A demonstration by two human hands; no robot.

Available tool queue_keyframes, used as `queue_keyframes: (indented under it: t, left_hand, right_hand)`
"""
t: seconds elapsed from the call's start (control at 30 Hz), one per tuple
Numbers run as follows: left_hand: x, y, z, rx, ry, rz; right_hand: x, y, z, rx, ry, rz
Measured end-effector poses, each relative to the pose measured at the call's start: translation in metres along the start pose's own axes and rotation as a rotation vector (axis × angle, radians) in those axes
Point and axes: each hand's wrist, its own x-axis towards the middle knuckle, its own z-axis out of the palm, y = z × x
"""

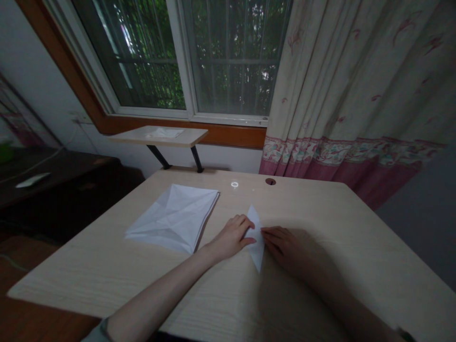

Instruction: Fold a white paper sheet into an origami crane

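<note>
A small folded sheet of white paper (257,256), pointed at its far and near ends, lies on the pale wooden table. My left hand (233,236) holds its left side, with thumb and index finger curved over the top. At the right edge, the fingertips of my right hand (283,244) press together against the paper. Whether they pinch it or only push on it is partly hidden. To the left of my left hand rests a stack of larger creased white sheets (174,216).
The table (320,209) has a round brown cable hole (270,181) and a small white ring (234,184) near its back edge. A raised shelf (131,135) on black legs holds another paper (166,132). Behind are a window and a patterned curtain (338,85). A dark cabinet (71,175) stands left.
</note>
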Motion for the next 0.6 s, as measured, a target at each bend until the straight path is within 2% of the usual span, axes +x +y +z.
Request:
queue_keyframes:
  t: [0.2,0.6]
  left_hand:
    - [0.001,0.01,-0.002,0.049,-0.049,-0.078]
    - [-0.001,0.013,-0.002,0.107,-0.047,-0.004]
  right_hand:
    - [-0.001,0.001,0.003,0.023,0.005,0.007]
    - [-0.001,0.001,0.001,0.016,0.002,-0.002]
